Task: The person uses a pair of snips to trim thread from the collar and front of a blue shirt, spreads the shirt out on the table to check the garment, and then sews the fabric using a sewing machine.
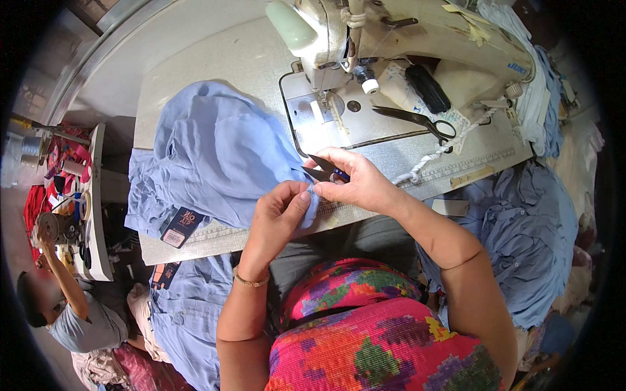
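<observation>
Sewing table (254,62), blue cloth (218,143) heaped toward near edge, left of machine (329,42). Left hand (283,205) closed, pinching cloth's right end, thumb on fingers. Right hand (357,184) curled round snips (318,174), blades apart, right by pinched bit.

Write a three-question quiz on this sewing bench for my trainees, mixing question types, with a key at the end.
1. Short answer: Which tool is in the right hand?
2. True or false: The left hand holds the loop-handled scissors.
3. Multiple choice: What colour is the fabric pinched by the left hand? A red; B light blue; C green.

Key:
1. Thread snips.
2. False; the loop-handled scissors lie by the sewing machine.
3. B.
</observation>
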The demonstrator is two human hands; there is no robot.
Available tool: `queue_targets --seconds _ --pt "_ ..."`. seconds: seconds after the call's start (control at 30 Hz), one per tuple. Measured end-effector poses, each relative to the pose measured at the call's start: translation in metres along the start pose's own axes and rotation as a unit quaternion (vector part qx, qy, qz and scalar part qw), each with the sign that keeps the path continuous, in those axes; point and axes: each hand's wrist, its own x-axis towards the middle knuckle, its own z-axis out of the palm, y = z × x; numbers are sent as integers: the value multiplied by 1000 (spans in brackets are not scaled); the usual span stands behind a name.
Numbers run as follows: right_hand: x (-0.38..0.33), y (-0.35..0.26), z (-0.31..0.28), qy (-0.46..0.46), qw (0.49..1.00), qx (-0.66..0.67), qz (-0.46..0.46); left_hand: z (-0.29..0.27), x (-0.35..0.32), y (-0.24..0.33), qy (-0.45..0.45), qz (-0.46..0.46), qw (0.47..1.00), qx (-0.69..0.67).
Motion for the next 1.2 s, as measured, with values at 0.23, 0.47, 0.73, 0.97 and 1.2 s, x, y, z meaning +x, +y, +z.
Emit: queue_targets --seconds 0.23,0.47,0.73,0.97,1.2 --pt "-1 -6 -1 -8 991 96 96 7 -17 -1 146 230 929 251" --pt "-4 6 8 26 995 96 -18 25 -15 -5 191 263 837 440" --pt "-12 2 16 92 994 -16 -61 26 -8 -8 187 299 834 424" --pt "-12 2 11 63 997 -7 -39 20 -6 -14 165 211 939 214" --pt "-19 -3 5 80 978 -168 -89 16 -7 -12 112 126 982 88"
